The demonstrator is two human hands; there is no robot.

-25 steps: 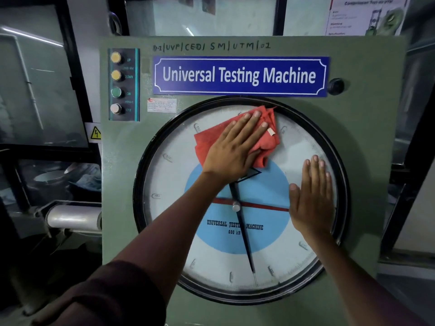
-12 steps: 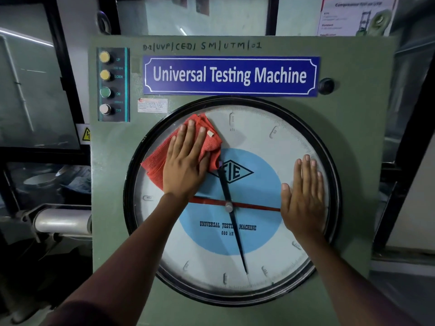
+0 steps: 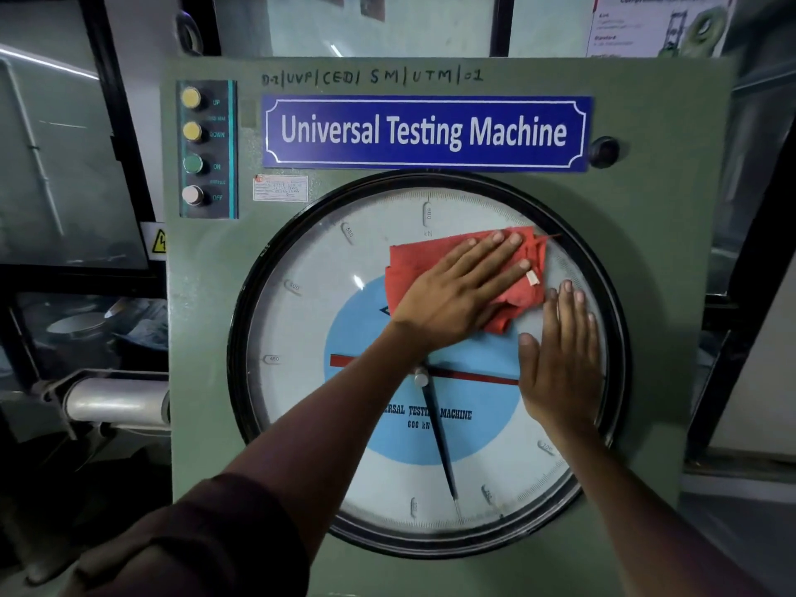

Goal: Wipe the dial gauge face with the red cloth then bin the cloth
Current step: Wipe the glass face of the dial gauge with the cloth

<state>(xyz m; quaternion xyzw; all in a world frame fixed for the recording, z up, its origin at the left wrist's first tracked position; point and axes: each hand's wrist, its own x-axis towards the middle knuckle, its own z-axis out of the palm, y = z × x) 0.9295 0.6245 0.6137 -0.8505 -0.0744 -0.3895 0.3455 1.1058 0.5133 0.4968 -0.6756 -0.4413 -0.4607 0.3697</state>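
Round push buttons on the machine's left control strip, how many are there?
4, stacked vertically: upper yellow button, lower yellow button, green button, white button at the bottom. None looks hidden.

Left arm point(image 3: 301, 428) has a dark maroon sleeve point(image 3: 206, 549) pushed up w/ creases near the elbow; right forearm point(image 3: 637, 501) bare, no rings or watch afaict.

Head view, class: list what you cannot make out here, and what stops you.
- Bin: none in the head view.
- Dial logo: covered by the left hand and red cloth.
- Dial lettering: start hidden by the left forearm.
- Small label: print too small.
- Poster: cut off, blurred.
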